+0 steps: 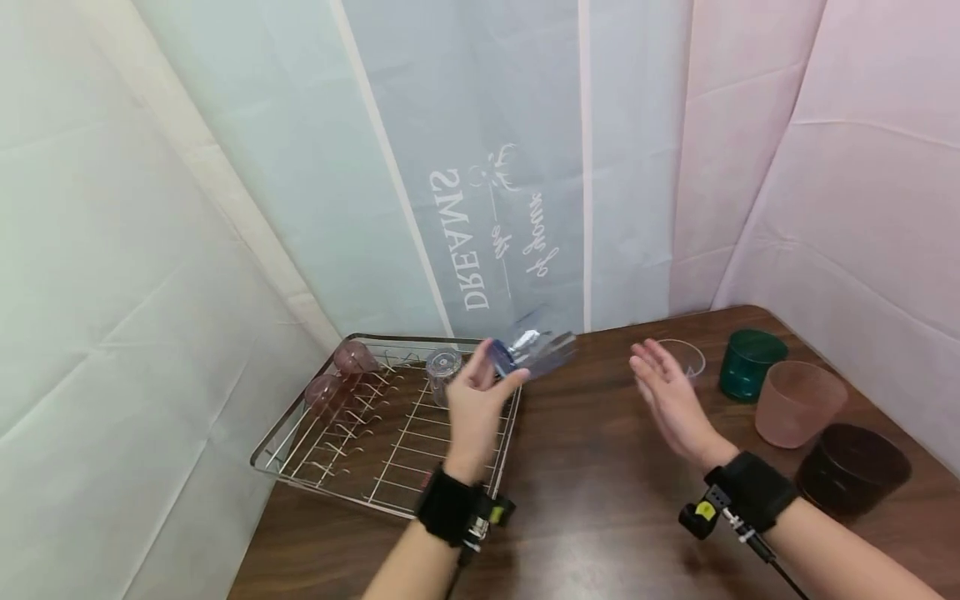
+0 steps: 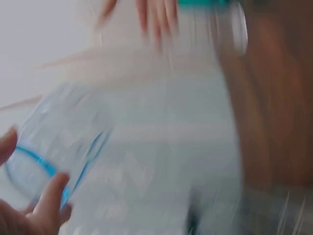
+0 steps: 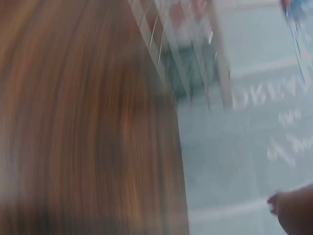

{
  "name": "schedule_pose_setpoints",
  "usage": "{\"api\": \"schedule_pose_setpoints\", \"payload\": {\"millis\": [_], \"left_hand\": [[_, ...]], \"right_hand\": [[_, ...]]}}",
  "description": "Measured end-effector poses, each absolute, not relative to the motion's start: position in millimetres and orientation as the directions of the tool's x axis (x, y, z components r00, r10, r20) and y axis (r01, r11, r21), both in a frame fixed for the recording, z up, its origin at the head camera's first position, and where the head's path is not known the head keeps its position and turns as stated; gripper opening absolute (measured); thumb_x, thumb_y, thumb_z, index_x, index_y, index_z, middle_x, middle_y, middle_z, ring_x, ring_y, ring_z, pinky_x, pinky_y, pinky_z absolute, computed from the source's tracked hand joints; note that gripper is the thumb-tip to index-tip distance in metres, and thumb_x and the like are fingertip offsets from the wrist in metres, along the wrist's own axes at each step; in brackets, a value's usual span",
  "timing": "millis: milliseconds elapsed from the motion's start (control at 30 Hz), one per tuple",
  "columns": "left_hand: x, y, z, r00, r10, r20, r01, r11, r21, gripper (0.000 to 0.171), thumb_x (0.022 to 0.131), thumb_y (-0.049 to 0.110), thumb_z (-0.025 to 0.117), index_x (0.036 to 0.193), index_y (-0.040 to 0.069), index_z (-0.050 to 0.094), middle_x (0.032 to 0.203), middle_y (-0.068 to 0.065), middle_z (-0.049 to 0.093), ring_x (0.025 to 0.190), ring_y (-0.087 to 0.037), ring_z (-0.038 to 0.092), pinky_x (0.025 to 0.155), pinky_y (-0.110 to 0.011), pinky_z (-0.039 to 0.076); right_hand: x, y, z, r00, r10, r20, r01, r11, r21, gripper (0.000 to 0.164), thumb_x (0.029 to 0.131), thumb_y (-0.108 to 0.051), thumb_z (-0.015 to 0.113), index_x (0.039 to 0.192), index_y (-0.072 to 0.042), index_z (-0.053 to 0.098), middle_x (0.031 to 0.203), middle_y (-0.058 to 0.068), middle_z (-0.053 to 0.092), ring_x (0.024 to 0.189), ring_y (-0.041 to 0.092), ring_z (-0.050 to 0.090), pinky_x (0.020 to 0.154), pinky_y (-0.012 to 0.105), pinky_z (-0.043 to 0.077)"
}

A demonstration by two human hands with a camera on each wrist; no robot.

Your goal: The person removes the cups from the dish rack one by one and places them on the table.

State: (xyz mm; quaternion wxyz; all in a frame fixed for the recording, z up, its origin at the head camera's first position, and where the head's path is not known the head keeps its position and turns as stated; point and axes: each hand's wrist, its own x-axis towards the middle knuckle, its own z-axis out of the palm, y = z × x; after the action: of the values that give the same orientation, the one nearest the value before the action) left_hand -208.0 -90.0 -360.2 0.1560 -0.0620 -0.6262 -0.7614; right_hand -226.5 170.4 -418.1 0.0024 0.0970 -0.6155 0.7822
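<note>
My left hand [image 1: 478, 404] holds a clear, blue-tinted drinking glass [image 1: 546, 354] at its base between thumb and fingers. The glass is tilted, its mouth pointing right, above the right side of the wire dish rack [image 1: 412, 338]. In the left wrist view a bright blue line shows around the glass [image 2: 63, 132] near its base. My right hand [image 1: 671, 408] is raised over the table with straight fingers and holds nothing. Behind its fingers stands a clear glass [image 1: 692, 357], partly hidden.
In the rack, two pink glasses [image 1: 356, 358] sit at the left and a clear upturned glass [image 1: 444, 363] near the back. A green cup [image 1: 750, 367], a pink cup [image 1: 798, 404] and a dark cup [image 1: 853, 471] line the table's right side. A curtain [image 1: 630, 167] hangs behind.
</note>
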Motion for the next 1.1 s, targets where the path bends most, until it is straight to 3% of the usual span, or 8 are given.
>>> {"api": "schedule_pose_setpoints", "payload": {"millis": [133,300,400,533,733,900,1000,1100], "left_hand": [[-193,-50,-377,-0.940,-0.195,0.280,0.337,-0.401,0.852,0.074,0.082,-0.009,0.078,0.146,-0.016,0.041,0.149,-0.032,0.043,0.141,-0.036,0.043,0.108,-0.034,0.043],[-179,-21,-392,-0.927,-0.246,0.283,0.371,-0.487,0.791,0.076,0.083,-0.005,0.079,0.147,-0.018,0.039,0.152,-0.033,0.039,0.144,-0.037,0.038,0.110,-0.034,0.041],[-173,-13,-401,-0.915,-0.280,0.290,0.396,-0.497,0.772,0.077,0.082,-0.004,0.081,0.147,-0.017,0.041,0.153,-0.032,0.040,0.145,-0.037,0.036,0.110,-0.032,0.040],[-166,-8,-413,-0.902,-0.296,0.314,0.426,-0.496,0.757,0.077,0.081,-0.003,0.083,0.146,-0.016,0.044,0.152,-0.031,0.040,0.145,-0.038,0.035,0.111,-0.033,0.039],[-161,-5,-418,-0.886,-0.294,0.357,0.461,-0.490,0.740,0.077,0.080,0.000,0.086,0.145,-0.014,0.047,0.151,-0.030,0.043,0.144,-0.036,0.037,0.111,-0.034,0.039],[-161,-4,-417,-0.895,-0.251,0.368,0.445,-0.508,0.737,0.079,0.081,0.003,0.086,0.146,-0.014,0.045,0.150,-0.030,0.045,0.141,-0.035,0.042,0.108,-0.035,0.042],[-161,-10,-411,-0.927,-0.158,0.339,0.372,-0.477,0.796,0.081,0.081,0.006,0.087,0.148,-0.012,0.045,0.152,-0.027,0.045,0.141,-0.035,0.042,0.107,-0.036,0.043],[-165,-27,-396,-0.958,-0.037,0.285,0.280,-0.338,0.898,0.083,0.081,0.008,0.088,0.150,-0.005,0.045,0.156,-0.018,0.043,0.143,-0.029,0.041,0.109,-0.034,0.042]], "right_hand": [[-217,148,-414,-0.925,-0.330,0.189,-0.053,-0.382,-0.923,0.085,0.110,-0.047,0.027,0.156,0.011,-0.016,0.165,0.032,-0.009,0.152,0.043,-0.009,0.121,0.044,0.007],[-210,136,-403,-0.883,-0.411,0.228,0.011,-0.504,-0.864,0.093,0.104,-0.058,0.028,0.159,0.004,-0.015,0.166,0.028,-0.010,0.154,0.038,-0.005,0.122,0.035,0.015],[-208,133,-395,-0.889,-0.396,0.232,0.016,-0.531,-0.847,0.091,0.103,-0.058,0.032,0.162,0.001,-0.007,0.168,0.025,-0.004,0.155,0.023,0.016,0.120,0.029,0.024],[-205,133,-388,-0.905,-0.377,0.198,0.020,-0.502,-0.865,0.089,0.105,-0.055,0.038,0.162,0.002,0.000,0.168,0.023,0.003,0.140,0.004,0.040,0.116,0.024,0.031],[-200,138,-380,-0.921,-0.374,0.110,0.091,-0.482,-0.871,0.078,0.107,-0.048,0.041,0.161,-0.002,0.008,0.161,0.008,0.029,0.135,0.003,0.045,0.111,0.022,0.038],[-199,145,-376,-0.918,-0.364,0.159,0.026,-0.453,-0.891,0.066,0.108,-0.042,0.046,0.157,-0.003,0.024,0.146,-0.005,0.053,0.134,0.006,0.050,0.108,0.022,0.042],[-200,157,-377,-0.918,-0.349,0.186,-0.024,-0.419,-0.907,0.061,0.109,-0.035,0.048,0.156,-0.002,0.027,0.141,-0.007,0.057,0.130,0.007,0.053,0.105,0.022,0.044],[-200,177,-383,-0.925,-0.334,0.183,-0.034,-0.406,-0.913,0.058,0.110,-0.025,0.048,0.156,0.000,0.024,0.140,-0.008,0.057,0.128,0.006,0.055,0.103,0.022,0.046]]}}
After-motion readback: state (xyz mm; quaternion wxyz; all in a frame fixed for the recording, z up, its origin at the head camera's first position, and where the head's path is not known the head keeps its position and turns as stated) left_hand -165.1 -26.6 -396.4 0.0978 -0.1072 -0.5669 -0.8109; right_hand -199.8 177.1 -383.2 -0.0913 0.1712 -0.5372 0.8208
